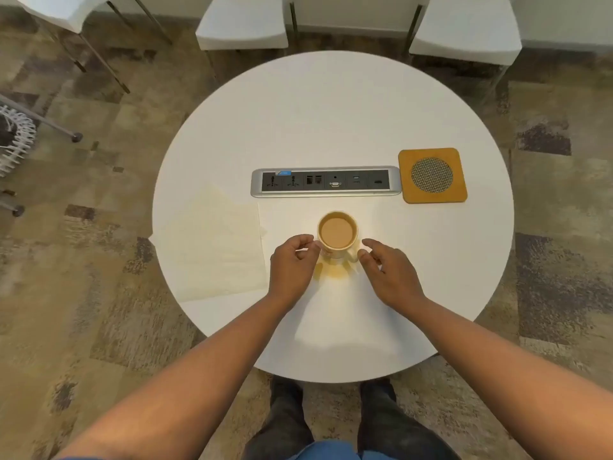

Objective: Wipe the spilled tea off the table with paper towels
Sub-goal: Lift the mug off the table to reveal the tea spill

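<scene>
Plainly, in the head view, a cup (337, 233) full of milky tea stood near the middle of the round table (331, 111), with a tea puddle (331, 272) just on its near side, toward the person. Paper towels (212, 247) lay flat by the table's left edge, untouched and within easy reach for wiping. The left hand (292, 265) came in from the near edge, fingers curled, fingertips at the cup's left wall, though a grip could not be confirmed. The right hand (386, 272) hovered loosely spread, fingers close to the handle, holding nothing. Likely the cup was to be moved aside first, perhaps onto the orange coaster (433, 175) beyond the socket strip (325, 182).
</scene>
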### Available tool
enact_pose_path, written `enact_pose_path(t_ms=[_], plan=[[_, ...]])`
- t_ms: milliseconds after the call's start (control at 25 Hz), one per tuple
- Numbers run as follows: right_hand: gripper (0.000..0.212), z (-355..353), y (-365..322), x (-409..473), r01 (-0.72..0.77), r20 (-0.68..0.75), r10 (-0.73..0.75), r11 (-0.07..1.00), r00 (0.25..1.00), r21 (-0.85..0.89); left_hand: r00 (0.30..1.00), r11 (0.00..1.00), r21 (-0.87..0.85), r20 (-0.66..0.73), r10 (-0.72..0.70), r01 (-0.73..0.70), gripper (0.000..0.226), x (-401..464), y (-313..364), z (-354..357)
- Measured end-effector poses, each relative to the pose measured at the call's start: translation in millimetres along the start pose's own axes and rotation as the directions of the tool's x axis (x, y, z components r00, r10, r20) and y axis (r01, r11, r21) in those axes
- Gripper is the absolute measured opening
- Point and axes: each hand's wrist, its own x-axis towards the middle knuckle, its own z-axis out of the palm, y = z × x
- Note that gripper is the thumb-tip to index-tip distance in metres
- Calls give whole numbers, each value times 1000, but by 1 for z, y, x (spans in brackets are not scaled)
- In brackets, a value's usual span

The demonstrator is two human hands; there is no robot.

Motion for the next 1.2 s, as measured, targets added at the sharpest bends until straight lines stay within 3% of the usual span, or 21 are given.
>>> enact_pose_path(t_ms=[120,280,480,760,1200], plan=[[39,7,3,4,-192,137,159,941,978,277,993,981,-153,-8,-117,115,9,5,-1,7],[27,17,2,7,-219,169,167,903,971,369,980,939,-285,-4,-200,191,11,9,-1,15],[23,19,-3,13,-355,311,220,793,925,495,967,906,-346,23,-253,245,6,13,-2,19],[29,19,1,21,-411,396,210,735,894,539,961,891,-366,36,-275,269,19,19,-4,22],[28,17,8,13,-428,405,205,680,891,596,976,941,-260,50,-213,218,16,13,-5,21]])
